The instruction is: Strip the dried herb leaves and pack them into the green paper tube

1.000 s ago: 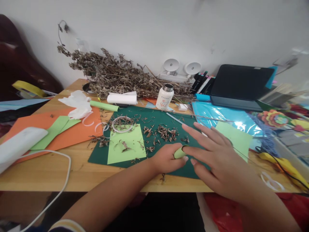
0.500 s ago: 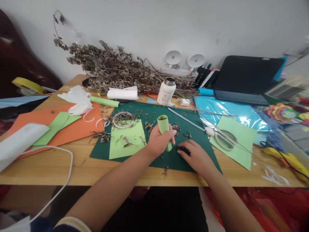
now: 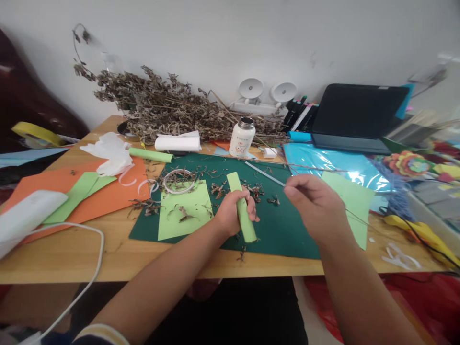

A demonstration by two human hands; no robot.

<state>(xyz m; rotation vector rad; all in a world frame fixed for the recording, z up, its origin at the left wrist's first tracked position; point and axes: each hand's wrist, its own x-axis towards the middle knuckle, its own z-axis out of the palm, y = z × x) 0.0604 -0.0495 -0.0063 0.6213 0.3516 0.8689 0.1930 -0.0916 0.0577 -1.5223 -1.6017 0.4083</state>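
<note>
My left hand (image 3: 235, 211) is wrapped around a rolled tube of light green paper (image 3: 245, 218), which leans with its lower end towards me over the dark green cutting mat (image 3: 283, 230). My right hand (image 3: 316, 206) is raised over the mat's right side, fingers curled together; whatever is in them is hidden. Behind its fingertips runs a translucent stick (image 3: 264, 173), its near end covered by the hand. Crumbled dried leaves (image 3: 257, 192) lie beyond the tube. Left of my left hand, a light green sheet (image 3: 185, 227) carries leaf bits and a white tape ring (image 3: 179, 182).
A bundle of dried plants (image 3: 161, 105) lies along the wall. An uncapped white bottle (image 3: 242, 139) stands at the mat's back edge. Orange paper (image 3: 122, 191) and a white cable (image 3: 100, 254) are on the left; a black tablet case (image 3: 359, 115) is at the back right.
My right hand has risen from the mat and moved right; the dark object at its fingers no longer shows. The paper tube has tipped, its top away and its lower end towards me.
</note>
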